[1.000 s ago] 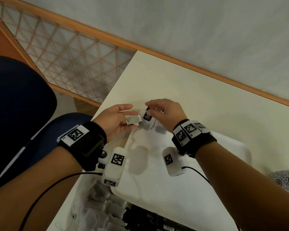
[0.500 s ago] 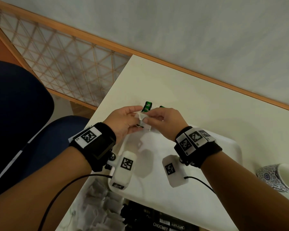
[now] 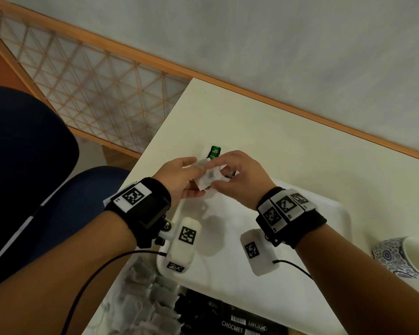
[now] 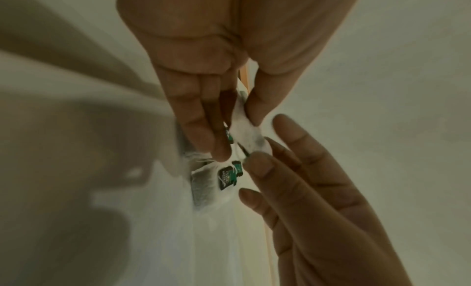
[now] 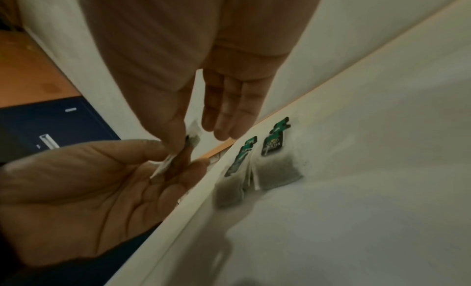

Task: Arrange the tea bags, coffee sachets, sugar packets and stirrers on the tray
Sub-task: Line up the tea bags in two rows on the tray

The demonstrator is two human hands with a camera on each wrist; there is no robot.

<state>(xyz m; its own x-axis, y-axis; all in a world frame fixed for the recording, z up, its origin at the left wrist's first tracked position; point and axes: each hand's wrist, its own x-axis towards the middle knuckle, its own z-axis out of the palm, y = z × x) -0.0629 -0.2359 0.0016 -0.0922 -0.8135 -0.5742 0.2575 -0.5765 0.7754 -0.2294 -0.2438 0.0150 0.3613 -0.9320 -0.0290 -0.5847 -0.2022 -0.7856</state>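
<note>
Both hands, left (image 3: pixel 179 178) and right (image 3: pixel 237 176), pinched one tea bag (image 3: pixel 209 176) between thumb and fingers (image 4: pixel 254 109) above the tray's (image 3: pixel 334 213) far corner.

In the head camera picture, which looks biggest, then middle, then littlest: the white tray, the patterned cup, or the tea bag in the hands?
1. white tray
2. patterned cup, though partly cut off
3. tea bag, pinched between left hand and right hand
</note>
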